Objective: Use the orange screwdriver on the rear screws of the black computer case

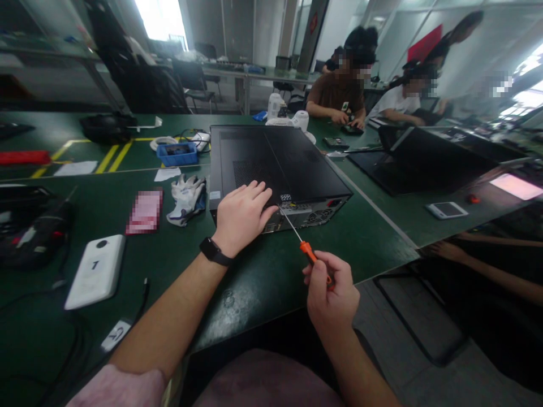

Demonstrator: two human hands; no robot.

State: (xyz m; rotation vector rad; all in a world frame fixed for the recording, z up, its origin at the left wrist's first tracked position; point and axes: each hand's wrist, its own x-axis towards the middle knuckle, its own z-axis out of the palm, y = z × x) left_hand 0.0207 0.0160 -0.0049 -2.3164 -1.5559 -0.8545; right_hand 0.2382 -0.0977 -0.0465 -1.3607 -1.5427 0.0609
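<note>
A black computer case (271, 155) lies on its side on the green table, its rear panel with ports and a fan grille facing me. My left hand (241, 215) rests flat on the near left part of the case, fingers stretched out, a black watch on the wrist. In my right hand (333, 285) is an orange and black screwdriver (309, 250), gripped by its handle. The screwdriver's thin shaft slants up and left, its tip at the upper edge of the rear panel by my left thumb. Whether a screw sits under the tip is too small to see.
Left of the case are grey-white gloves (186, 199), a blue bin (177, 153), a white power bank (97, 271) and cables. To the right are black panels (436, 161) and a phone (447, 210). Co-workers sit across the table; another person's arm (487, 265) is at right.
</note>
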